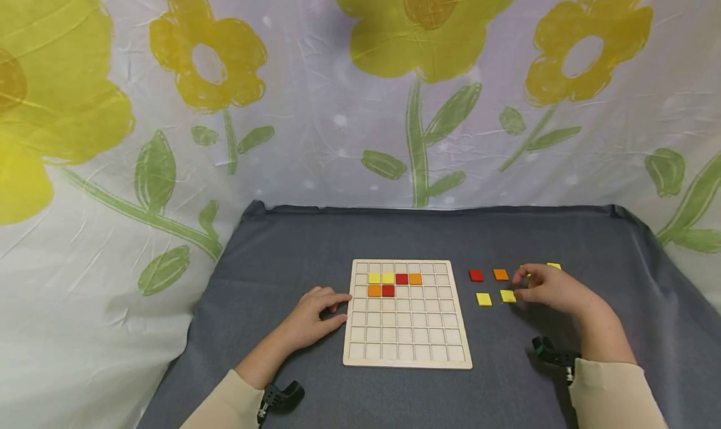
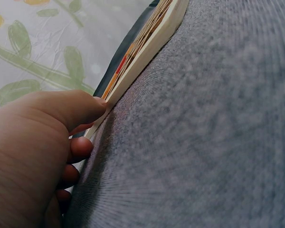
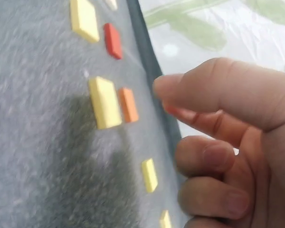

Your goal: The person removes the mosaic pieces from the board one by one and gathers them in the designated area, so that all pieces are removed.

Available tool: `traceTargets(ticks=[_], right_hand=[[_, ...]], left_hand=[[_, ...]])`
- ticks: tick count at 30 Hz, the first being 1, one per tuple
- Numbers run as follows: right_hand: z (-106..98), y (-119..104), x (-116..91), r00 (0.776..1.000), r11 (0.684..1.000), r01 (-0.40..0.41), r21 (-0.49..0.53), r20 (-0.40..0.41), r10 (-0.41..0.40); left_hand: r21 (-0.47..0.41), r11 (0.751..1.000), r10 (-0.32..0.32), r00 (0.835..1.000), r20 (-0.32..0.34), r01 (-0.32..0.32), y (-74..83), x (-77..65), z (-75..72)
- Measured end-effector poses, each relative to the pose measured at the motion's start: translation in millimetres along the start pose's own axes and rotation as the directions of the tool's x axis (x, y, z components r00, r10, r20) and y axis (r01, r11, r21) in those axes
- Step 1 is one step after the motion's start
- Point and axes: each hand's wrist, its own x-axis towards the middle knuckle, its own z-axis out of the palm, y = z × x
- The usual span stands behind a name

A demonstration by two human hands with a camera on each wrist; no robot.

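A square wooden grid board (image 1: 403,364) lies on the cloth, with yellow, red and orange tiles in several of its upper cells. At its left side my left hand (image 1: 314,316) touches the rim; in the left wrist view the thumb (image 2: 88,108) rests against the board's edge (image 2: 142,59). My right hand (image 1: 554,288) hovers over the loose tiles, thumb and forefinger close together with no tile visible between them. Nearest to it is a yellow tile (image 1: 507,296). In the right wrist view this hand (image 3: 228,128) appears apart from the yellow tile (image 3: 104,103) and orange tile (image 3: 128,105).
Right of the board lie a red tile (image 1: 475,275), an orange tile (image 1: 501,275) and another yellow tile (image 1: 484,299). A further yellow tile (image 1: 554,266) shows behind my right hand. Grey cloth (image 1: 315,241) covers the table; a flowered curtain (image 1: 315,134) hangs behind it.
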Motion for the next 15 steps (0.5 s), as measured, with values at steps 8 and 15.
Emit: traceTargets(ticks=[8,15], right_hand=[[4,-25,-1,0.992,0.997,0.059,-0.044,-0.105,-0.064],[9,-52,-1,0.962,0.979,0.2,-0.041,-0.181,-0.204]], left_hand=[[-0.001,1.0,0.005,1.0,-0.004,-0.005,1.2,-0.9,-0.6],[-0.011,1.0,0.008,1.0,-0.009,-0.008,1.6,-0.4,-0.7]])
